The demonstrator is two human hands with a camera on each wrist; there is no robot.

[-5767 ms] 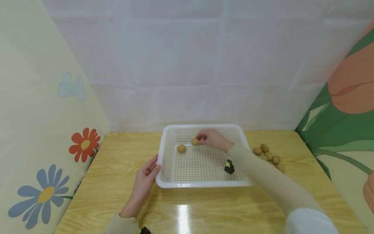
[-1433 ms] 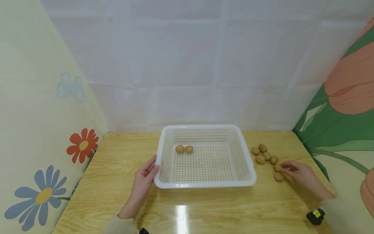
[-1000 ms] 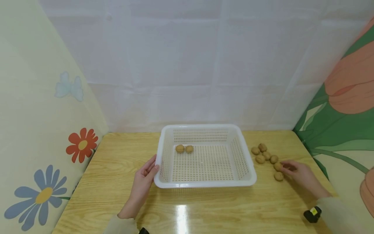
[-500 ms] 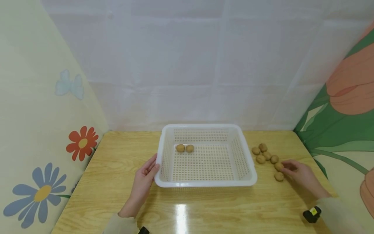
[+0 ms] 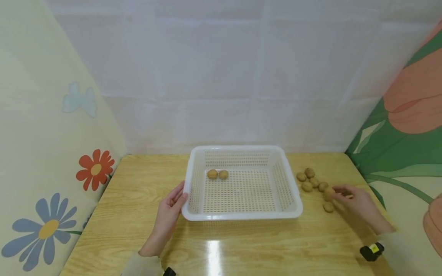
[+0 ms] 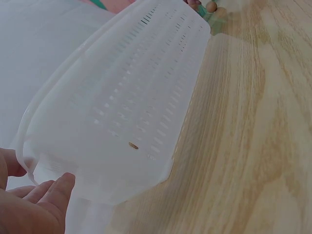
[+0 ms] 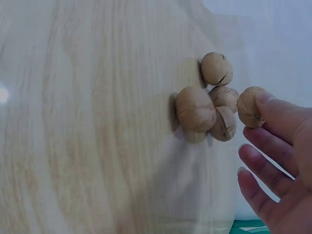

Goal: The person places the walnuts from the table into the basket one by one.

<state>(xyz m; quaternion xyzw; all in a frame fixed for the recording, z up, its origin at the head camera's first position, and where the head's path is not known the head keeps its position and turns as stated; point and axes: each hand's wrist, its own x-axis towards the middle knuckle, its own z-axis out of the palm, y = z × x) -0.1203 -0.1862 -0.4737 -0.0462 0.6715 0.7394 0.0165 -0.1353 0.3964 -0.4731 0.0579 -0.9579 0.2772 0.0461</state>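
My right hand (image 5: 359,205) pinches a walnut (image 5: 329,193) between thumb and fingers at the right of the table. In the right wrist view that walnut (image 7: 249,106) sits at the fingertips, the other fingers spread below it. My left hand (image 5: 168,214) grips the left rim of a white plastic basket (image 5: 241,216), thumb on top. The left wrist view shows this hand (image 6: 36,204) at the basket's corner, fingers against the outer wall. Two walnuts (image 5: 218,174) lie side by side at the basket's back left.
Several loose walnuts (image 5: 307,186) lie between the basket and my right hand, and one walnut (image 5: 328,207) is nearer the front. The wooden table (image 5: 262,245) meets a white sheet (image 5: 224,96) behind; painted panels flank both sides.
Earlier, my right hand held a walnut over the basket; that walnut now lies inside. The hand has moved right to the loose walnuts and lifted one slightly. My left hand stays on the rim.
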